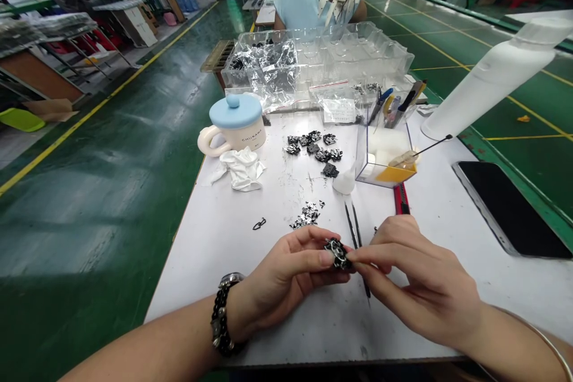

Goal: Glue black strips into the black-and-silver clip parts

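Assembly step: your left hand (286, 271) and right hand (421, 280) pinch one small black part (338, 253) between closed fingertips; next, judged, fine alignment, tweezers (353, 224) near.

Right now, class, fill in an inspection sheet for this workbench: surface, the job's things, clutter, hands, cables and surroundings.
Surface: white table, scuffed, mostly bare near the front edge.
Job's things: small black part pinched between both hands; loose black parts mid-table; smaller pile; tweezers lying beside the hands.
Clutter: mug with blue lid, crumpled white cloth, clear box with pens, white bottle, dark phone, clear plastic trays.
Hands: left hand and right hand both grip the part at the fingertips.
Cables: nothing seen.
Surroundings: green floor with yellow lines; a person seated behind the trays, back turned.
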`<state>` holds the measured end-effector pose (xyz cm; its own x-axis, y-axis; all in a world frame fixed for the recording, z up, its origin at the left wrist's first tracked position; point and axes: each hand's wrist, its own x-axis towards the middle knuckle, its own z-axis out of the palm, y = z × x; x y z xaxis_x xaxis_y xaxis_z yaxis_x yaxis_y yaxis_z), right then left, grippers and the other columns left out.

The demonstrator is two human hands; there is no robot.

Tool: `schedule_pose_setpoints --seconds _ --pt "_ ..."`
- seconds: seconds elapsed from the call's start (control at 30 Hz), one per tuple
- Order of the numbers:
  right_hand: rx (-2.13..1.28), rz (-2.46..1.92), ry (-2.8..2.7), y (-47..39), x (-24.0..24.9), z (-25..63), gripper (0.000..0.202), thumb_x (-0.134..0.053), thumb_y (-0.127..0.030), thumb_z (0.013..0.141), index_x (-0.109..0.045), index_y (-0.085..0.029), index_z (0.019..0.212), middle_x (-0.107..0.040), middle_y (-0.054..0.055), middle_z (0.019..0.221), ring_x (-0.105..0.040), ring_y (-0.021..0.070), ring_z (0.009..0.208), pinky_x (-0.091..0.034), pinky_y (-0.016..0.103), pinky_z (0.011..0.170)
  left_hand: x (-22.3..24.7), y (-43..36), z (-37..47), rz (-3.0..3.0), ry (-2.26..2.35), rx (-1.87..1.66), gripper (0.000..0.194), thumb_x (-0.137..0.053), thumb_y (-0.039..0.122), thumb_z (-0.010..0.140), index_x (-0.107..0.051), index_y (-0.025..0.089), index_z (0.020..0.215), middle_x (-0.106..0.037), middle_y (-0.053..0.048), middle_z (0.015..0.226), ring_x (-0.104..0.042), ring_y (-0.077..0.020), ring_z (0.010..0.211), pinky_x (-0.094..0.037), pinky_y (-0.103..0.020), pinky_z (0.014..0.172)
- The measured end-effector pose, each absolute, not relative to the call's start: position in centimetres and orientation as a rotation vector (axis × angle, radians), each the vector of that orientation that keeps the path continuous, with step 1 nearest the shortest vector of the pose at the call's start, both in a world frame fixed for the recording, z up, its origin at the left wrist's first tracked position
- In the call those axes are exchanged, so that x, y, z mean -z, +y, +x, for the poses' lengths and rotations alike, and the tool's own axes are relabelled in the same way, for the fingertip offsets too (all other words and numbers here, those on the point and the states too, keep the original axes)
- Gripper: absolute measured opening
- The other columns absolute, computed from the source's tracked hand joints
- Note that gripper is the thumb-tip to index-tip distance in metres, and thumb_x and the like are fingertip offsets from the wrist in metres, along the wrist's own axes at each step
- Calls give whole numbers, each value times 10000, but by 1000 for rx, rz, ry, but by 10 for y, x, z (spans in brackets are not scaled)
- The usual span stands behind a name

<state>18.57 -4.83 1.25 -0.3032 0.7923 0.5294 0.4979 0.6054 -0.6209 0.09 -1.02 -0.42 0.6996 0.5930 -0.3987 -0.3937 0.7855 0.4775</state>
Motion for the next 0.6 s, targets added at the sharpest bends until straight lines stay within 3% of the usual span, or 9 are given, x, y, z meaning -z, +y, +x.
schedule_pose_setpoints --seconds 0.47,0.6 --pt "-440 -896 -1975 -50 -4 184 317 -524 9 794 -578 -146 1065 -579 15 724 -503 116 630 -350 322 606 0 -11 -1 375 558 -594 217 -743 138 700 -647 134 895 -735 -90 895 -693 -152 813 -544 -264 773" --pt "-497 -1060 -1911 -51 -2 188 418 -564 -119 839 -497 -159 1250 -476 8 757 -457 138 702 -353 329 647 -1 -10 -2 341 544 -595 236 -740 128 695 -635 135 907 -728 -89 896 -702 -159 783 -543 -267 761"
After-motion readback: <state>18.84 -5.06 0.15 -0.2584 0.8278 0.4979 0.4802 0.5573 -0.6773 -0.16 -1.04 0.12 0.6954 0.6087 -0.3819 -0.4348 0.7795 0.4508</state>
